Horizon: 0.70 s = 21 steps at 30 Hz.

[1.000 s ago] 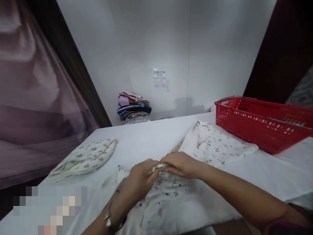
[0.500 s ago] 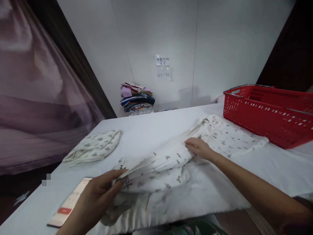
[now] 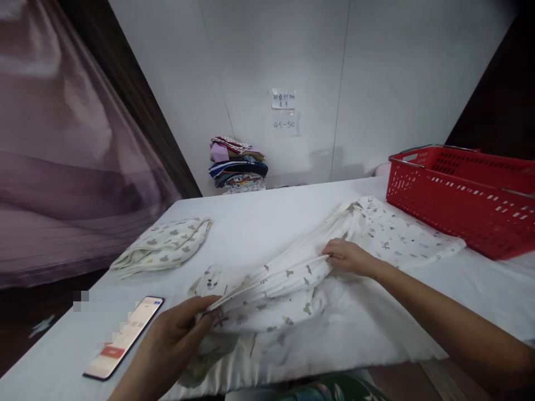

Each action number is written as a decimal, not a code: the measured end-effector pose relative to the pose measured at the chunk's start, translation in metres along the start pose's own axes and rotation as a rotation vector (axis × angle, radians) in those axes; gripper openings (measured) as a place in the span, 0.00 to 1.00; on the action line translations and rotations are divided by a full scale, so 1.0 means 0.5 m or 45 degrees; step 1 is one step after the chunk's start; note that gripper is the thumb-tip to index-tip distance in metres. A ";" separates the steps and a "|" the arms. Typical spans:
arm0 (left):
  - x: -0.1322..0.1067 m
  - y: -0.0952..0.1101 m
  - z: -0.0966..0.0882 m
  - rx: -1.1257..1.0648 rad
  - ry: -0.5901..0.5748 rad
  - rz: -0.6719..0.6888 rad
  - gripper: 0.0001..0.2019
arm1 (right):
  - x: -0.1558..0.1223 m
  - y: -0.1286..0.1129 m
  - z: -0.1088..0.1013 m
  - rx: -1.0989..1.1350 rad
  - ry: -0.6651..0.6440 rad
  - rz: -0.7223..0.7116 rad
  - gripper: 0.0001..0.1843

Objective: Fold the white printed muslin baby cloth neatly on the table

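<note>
A white garment with small printed motifs point(image 3: 292, 278) lies spread across the white table point(image 3: 259, 223). My left hand point(image 3: 179, 334) pinches its near edge at the lower left, fingers closed on the cloth. My right hand point(image 3: 349, 256) grips a fold of the same garment further right, and the cloth is stretched taut between the two hands. A folded white piece with grey motifs point(image 3: 165, 245) lies to the left, apart from both hands.
A phone point(image 3: 125, 337) with a lit screen lies near the table's front left edge. A red plastic basket point(image 3: 460, 195) stands at the right rear. A stack of folded coloured clothes point(image 3: 236, 164) sits against the back wall. A pinkish curtain hangs at the left.
My hands, together at the garment's middle a second ago, have pulled apart: the left toward me and left, the right away and right, stretching the cloth. The view has shifted, showing the phone.
</note>
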<state>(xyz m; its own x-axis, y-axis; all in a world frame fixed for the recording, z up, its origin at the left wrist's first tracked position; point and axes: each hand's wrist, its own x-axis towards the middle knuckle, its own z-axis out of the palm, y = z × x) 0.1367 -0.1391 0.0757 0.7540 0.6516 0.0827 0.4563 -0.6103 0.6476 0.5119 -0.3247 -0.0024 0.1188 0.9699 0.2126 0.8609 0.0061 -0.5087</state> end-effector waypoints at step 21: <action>-0.020 0.001 0.003 0.018 -0.011 0.051 0.15 | 0.156 0.016 -0.046 0.086 -0.269 0.214 0.08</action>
<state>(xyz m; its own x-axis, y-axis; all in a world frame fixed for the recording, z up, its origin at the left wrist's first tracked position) 0.1304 -0.1467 0.0741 0.7760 0.6224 0.1017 0.4320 -0.6421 0.6333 0.5392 -0.2544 0.0292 0.1453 0.9879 -0.0545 0.8020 -0.1499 -0.5782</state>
